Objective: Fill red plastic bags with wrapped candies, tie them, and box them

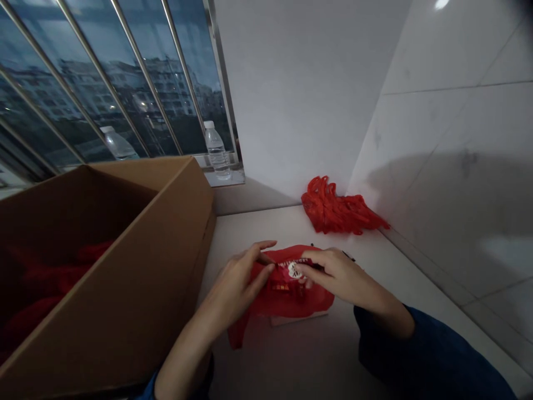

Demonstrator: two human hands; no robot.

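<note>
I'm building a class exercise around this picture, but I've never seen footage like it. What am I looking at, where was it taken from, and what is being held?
No machine here: these are a person's own two bare hands, filmed by one camera worn on the head, looking forward and down. The left hand and right hand are both on a red plastic bag with printed markings, which lies on a white counter. The right hand's fingers seem to pinch it. Beyond lies a bunched heap of red plastic. To the left stands a cardboard box with red material inside. A water bottle stands on the windowsill.
</note>
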